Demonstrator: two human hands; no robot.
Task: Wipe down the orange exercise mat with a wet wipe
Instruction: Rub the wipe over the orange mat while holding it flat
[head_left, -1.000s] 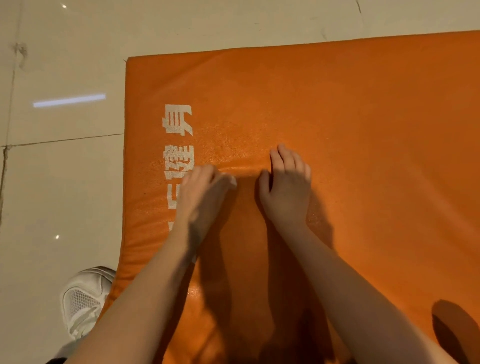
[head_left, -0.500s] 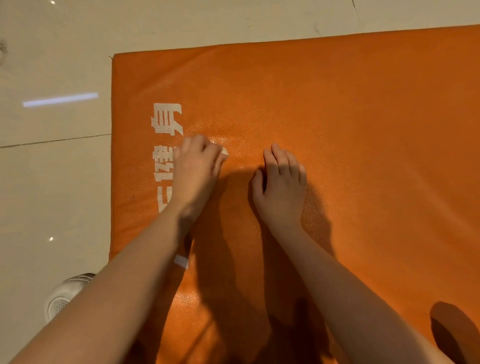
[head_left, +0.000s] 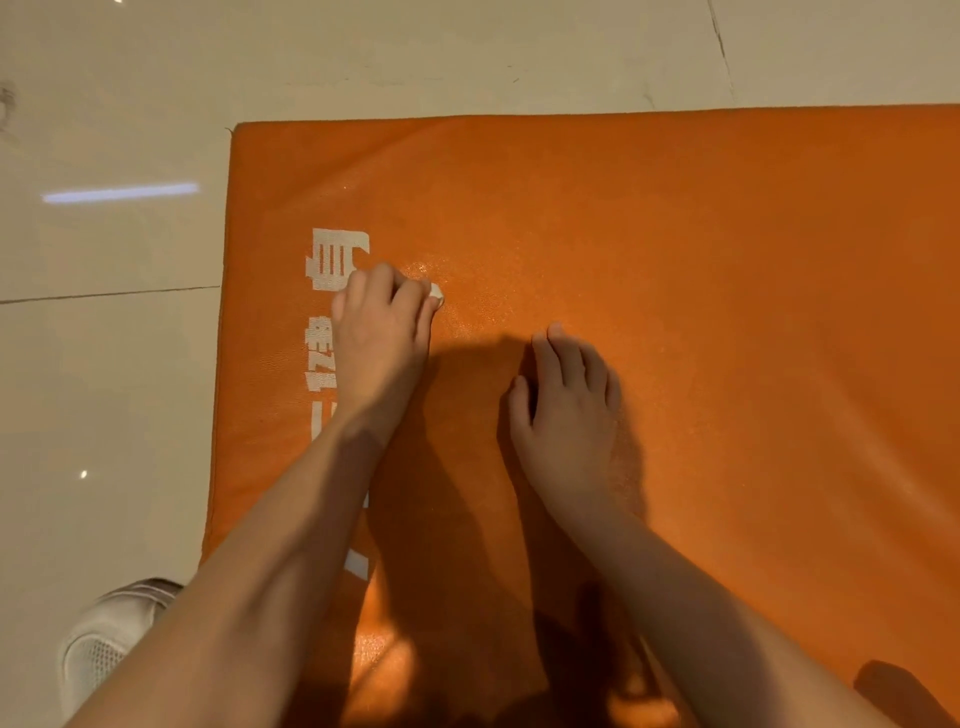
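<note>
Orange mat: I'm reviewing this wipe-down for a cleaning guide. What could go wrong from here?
Only a small bit of wipe shows under the left hand, so strokes may leave parts of the mat unwiped. The right hand rests flat on the mat and could smudge the wiped surface.

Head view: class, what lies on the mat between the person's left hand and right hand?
Only bare orange mat, darkened by shadow, lies between the left hand and the right hand, as the head view shows.
</note>
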